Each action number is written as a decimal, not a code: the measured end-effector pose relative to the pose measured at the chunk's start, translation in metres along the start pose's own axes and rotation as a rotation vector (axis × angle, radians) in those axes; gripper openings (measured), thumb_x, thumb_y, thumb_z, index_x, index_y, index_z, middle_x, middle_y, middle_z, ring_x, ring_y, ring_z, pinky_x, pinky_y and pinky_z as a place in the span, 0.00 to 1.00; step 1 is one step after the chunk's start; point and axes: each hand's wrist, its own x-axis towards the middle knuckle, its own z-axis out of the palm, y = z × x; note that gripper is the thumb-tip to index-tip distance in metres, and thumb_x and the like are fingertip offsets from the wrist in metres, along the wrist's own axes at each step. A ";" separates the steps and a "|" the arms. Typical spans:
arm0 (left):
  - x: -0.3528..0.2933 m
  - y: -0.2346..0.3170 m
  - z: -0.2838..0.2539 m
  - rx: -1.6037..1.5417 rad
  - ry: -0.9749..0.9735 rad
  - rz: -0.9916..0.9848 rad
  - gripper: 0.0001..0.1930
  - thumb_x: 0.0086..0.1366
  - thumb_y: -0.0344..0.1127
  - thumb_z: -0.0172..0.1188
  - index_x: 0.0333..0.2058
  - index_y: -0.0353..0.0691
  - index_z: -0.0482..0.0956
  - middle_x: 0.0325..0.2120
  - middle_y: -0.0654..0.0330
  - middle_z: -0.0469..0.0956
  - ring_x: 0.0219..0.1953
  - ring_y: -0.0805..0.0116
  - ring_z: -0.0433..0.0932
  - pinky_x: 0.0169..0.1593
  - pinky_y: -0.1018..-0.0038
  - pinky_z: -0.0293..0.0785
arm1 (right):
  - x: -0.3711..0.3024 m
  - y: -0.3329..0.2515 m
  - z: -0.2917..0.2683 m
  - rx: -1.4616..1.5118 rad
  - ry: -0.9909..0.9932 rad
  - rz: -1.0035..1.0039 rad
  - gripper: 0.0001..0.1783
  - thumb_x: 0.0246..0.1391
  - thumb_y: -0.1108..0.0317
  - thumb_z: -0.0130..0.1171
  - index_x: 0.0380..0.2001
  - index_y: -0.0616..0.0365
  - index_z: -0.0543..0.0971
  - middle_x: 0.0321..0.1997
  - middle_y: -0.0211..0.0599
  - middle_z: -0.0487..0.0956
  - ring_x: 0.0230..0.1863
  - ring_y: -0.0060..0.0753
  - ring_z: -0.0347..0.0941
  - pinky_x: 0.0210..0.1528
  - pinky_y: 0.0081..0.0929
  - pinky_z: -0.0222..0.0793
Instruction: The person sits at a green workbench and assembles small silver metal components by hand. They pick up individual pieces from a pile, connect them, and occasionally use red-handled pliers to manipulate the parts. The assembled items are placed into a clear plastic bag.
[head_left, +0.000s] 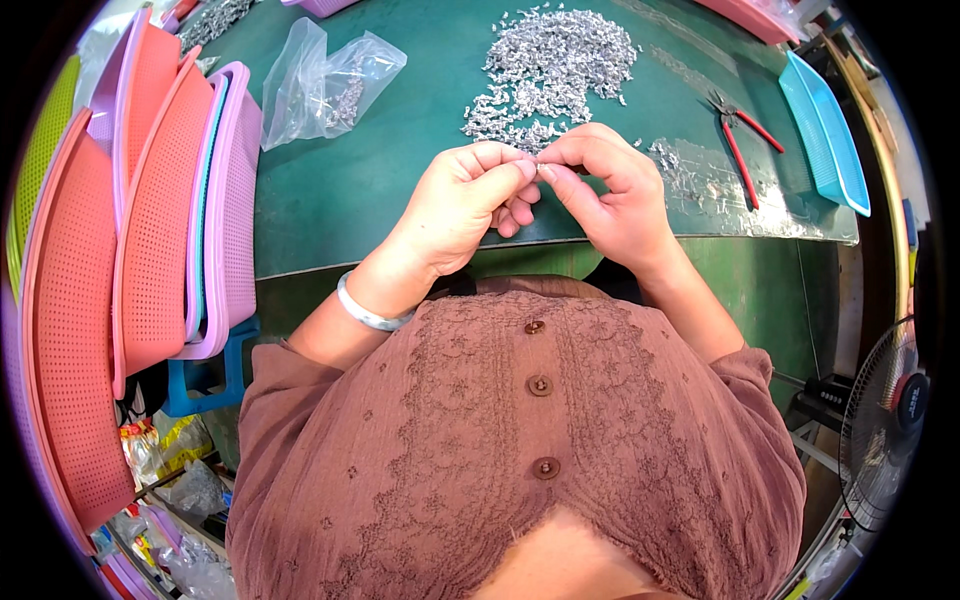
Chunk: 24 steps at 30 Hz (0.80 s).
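My left hand (474, 196) and my right hand (612, 192) meet above the near edge of the green table, thumbs and forefingers pinched together tip to tip. Between the fingertips a tiny pale piece barely shows; its kind is too small to make out. Just beyond my fingers lies a heap of small silver-grey metal parts (560, 62), with a looser cluster trailing toward my hands. The other fingers of my left hand are curled in. A pale bangle (366, 305) circles my left wrist.
Red-handled pliers (740, 160) lie opened on the right, near a blue plastic basket (822, 130). A clear plastic bag (325, 85) with some parts inside lies at the left. Stacked perforated baskets (160, 210) stand along the left side. A fan (880, 420) is at lower right.
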 end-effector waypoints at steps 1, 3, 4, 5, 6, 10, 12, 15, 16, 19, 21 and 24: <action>0.000 -0.001 -0.001 -0.012 -0.007 0.009 0.06 0.63 0.33 0.52 0.31 0.38 0.75 0.21 0.66 0.74 0.20 0.80 0.70 0.21 0.85 0.65 | 0.000 0.000 0.000 -0.001 -0.002 -0.010 0.05 0.42 0.78 0.60 0.26 0.60 0.77 0.26 0.36 0.76 0.30 0.35 0.72 0.34 0.27 0.67; 0.001 -0.002 -0.004 -0.046 -0.023 0.014 0.07 0.63 0.33 0.52 0.30 0.38 0.75 0.21 0.66 0.74 0.20 0.80 0.70 0.22 0.85 0.65 | 0.002 -0.001 0.001 -0.003 -0.006 -0.030 0.05 0.42 0.78 0.60 0.27 0.60 0.77 0.26 0.36 0.76 0.30 0.35 0.72 0.34 0.27 0.67; 0.001 -0.002 -0.005 -0.068 -0.032 0.010 0.07 0.62 0.33 0.52 0.30 0.38 0.75 0.21 0.65 0.74 0.20 0.80 0.71 0.22 0.85 0.66 | 0.002 -0.001 0.001 0.008 -0.009 -0.026 0.06 0.42 0.78 0.60 0.27 0.60 0.77 0.26 0.36 0.76 0.30 0.35 0.72 0.33 0.27 0.67; 0.002 -0.002 -0.006 -0.090 -0.040 0.006 0.07 0.62 0.33 0.53 0.29 0.37 0.75 0.21 0.65 0.74 0.20 0.79 0.71 0.22 0.84 0.67 | 0.002 -0.002 0.001 0.019 -0.012 -0.022 0.06 0.42 0.78 0.60 0.27 0.60 0.77 0.26 0.36 0.76 0.30 0.35 0.72 0.33 0.26 0.67; 0.002 -0.002 -0.007 -0.095 -0.052 0.008 0.07 0.62 0.33 0.53 0.29 0.37 0.75 0.21 0.65 0.74 0.20 0.79 0.71 0.22 0.85 0.66 | 0.002 -0.002 0.001 0.030 -0.016 -0.019 0.06 0.42 0.78 0.60 0.27 0.60 0.77 0.26 0.36 0.76 0.30 0.35 0.72 0.33 0.26 0.67; 0.002 -0.002 -0.008 -0.099 -0.079 0.001 0.06 0.63 0.33 0.52 0.30 0.38 0.74 0.21 0.66 0.73 0.20 0.80 0.70 0.21 0.85 0.64 | 0.003 -0.002 0.001 0.071 -0.035 0.016 0.07 0.41 0.78 0.59 0.28 0.60 0.77 0.26 0.35 0.76 0.30 0.34 0.72 0.34 0.26 0.67; 0.002 -0.001 -0.007 -0.099 -0.082 -0.007 0.06 0.63 0.33 0.51 0.31 0.38 0.74 0.21 0.66 0.73 0.20 0.81 0.69 0.21 0.85 0.64 | 0.003 -0.002 0.002 0.086 -0.041 0.021 0.07 0.41 0.78 0.59 0.28 0.60 0.77 0.26 0.35 0.76 0.30 0.33 0.72 0.34 0.25 0.67; 0.001 -0.001 -0.007 -0.102 -0.089 -0.011 0.06 0.64 0.33 0.51 0.31 0.37 0.73 0.22 0.66 0.72 0.21 0.80 0.69 0.21 0.85 0.64 | 0.004 -0.002 0.003 0.098 -0.038 0.033 0.07 0.41 0.79 0.59 0.28 0.60 0.77 0.26 0.35 0.76 0.30 0.32 0.72 0.33 0.25 0.68; 0.001 -0.001 -0.007 -0.099 -0.092 -0.009 0.06 0.64 0.33 0.51 0.31 0.37 0.73 0.22 0.66 0.72 0.21 0.80 0.69 0.22 0.85 0.64 | 0.004 -0.003 0.003 0.095 -0.039 0.031 0.07 0.41 0.79 0.59 0.28 0.60 0.77 0.26 0.35 0.76 0.30 0.32 0.72 0.33 0.25 0.68; 0.002 -0.002 -0.009 -0.121 -0.107 -0.008 0.06 0.64 0.33 0.51 0.31 0.37 0.73 0.22 0.66 0.72 0.21 0.80 0.68 0.22 0.85 0.63 | 0.005 -0.005 0.003 0.096 -0.037 0.034 0.07 0.41 0.79 0.59 0.28 0.60 0.77 0.26 0.35 0.76 0.30 0.32 0.73 0.34 0.25 0.68; 0.002 -0.002 -0.009 -0.157 -0.121 -0.022 0.06 0.64 0.33 0.51 0.32 0.37 0.73 0.22 0.65 0.72 0.21 0.79 0.68 0.22 0.85 0.63 | 0.005 -0.006 0.004 0.109 -0.027 0.046 0.07 0.40 0.79 0.60 0.28 0.60 0.77 0.26 0.35 0.76 0.30 0.32 0.73 0.34 0.25 0.68; 0.001 0.000 -0.009 -0.236 -0.156 -0.059 0.06 0.64 0.33 0.50 0.33 0.37 0.72 0.22 0.64 0.71 0.21 0.78 0.68 0.22 0.85 0.63 | 0.005 -0.007 0.005 0.106 -0.025 0.043 0.06 0.41 0.78 0.60 0.27 0.61 0.76 0.25 0.35 0.76 0.29 0.31 0.72 0.34 0.25 0.67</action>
